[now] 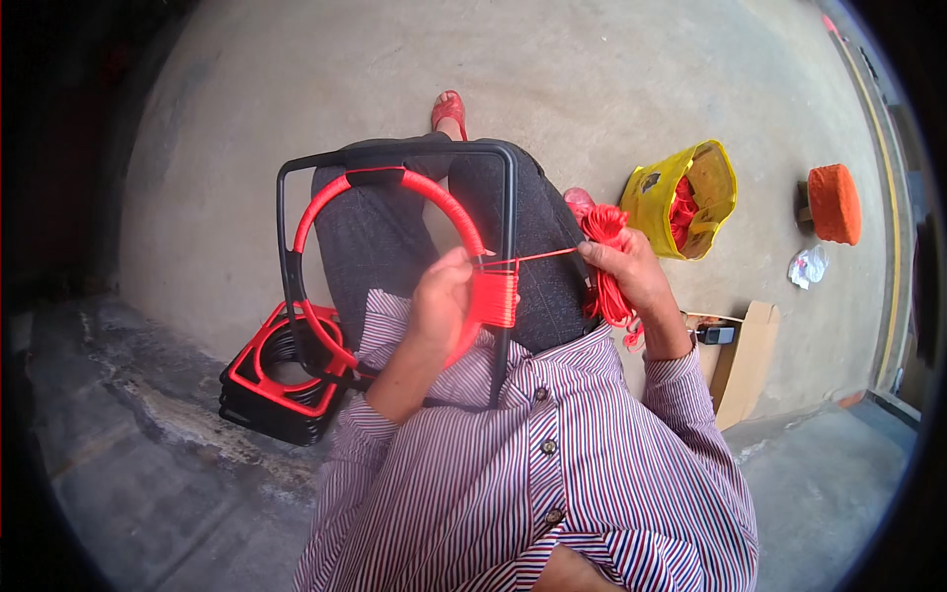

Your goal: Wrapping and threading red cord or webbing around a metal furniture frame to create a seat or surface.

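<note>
At eight o'clock, stacked frames point(276, 393) are seen. On the lap point(367, 232), towards nine, a red-wound black frame point(447, 203) is gripped by the left hand point(440, 298); at three, bundled red cord point(609, 294) is clutched by the right hand point(634, 270).

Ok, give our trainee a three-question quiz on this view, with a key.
1. Which hand holds the hank of red cord?
2. True or false: something red lies inside the yellow bag.
3. The outer frame around the red-wrapped ring is: A) orange, B) black, C) yellow.

Key: 1. The right hand. 2. True. 3. B.
</note>
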Tool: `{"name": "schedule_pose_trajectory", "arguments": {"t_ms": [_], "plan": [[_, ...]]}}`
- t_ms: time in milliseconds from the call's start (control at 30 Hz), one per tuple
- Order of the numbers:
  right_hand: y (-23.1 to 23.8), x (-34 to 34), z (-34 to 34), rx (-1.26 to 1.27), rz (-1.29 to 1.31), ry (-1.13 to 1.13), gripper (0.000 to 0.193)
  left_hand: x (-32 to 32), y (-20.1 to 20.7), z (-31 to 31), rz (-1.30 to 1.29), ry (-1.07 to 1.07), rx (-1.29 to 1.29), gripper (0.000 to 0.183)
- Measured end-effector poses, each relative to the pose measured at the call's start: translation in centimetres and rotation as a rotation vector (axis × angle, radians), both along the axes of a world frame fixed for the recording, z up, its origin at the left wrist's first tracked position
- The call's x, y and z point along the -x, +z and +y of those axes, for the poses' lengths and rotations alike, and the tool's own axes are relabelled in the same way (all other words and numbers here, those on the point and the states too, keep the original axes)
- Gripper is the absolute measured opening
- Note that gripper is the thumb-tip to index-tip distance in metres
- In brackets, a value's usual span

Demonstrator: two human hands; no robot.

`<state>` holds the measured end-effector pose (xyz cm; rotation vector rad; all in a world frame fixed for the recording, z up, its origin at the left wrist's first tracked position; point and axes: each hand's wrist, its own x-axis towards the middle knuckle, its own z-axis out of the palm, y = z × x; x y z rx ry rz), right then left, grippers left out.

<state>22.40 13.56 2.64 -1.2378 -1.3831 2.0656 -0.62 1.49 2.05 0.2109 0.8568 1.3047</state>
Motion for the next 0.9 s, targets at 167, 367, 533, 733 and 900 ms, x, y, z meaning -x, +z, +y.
{"name": "schedule_pose_trajectory", "arguments": {"t_ms": [167,367,533,733,900], "plan": [[0.1,-0.7,-2.1,-0.066,-0.048,-0.058,0.019,0.3,0.3,-0.1,-0.022,0.002,0.007,0.032],[-1.2,-1.6,-3.9,0.084,0.037,-0.154,0.013,0.3,0.4,-0.1,-0.105,0.013,0.004,0.037],[-4.4,-1.5,-1.2,-0.096,-0.196,-0.014,0.015,0.2,-0.4,-0.1,-0.068,-0.045,-0.018,0.041],[-1.7,0.9,3.2,-0.485,-0.286,-0.027,0.046,-0.2,-1.2,-0.6,0.033,0.08,0.015,0.041],[6.4,7.0,1.3,-1.177,-0.124,0.451,0.036,-1.7,1.2,-0.1,0.611,0.413,-0.265,0.049]]}}
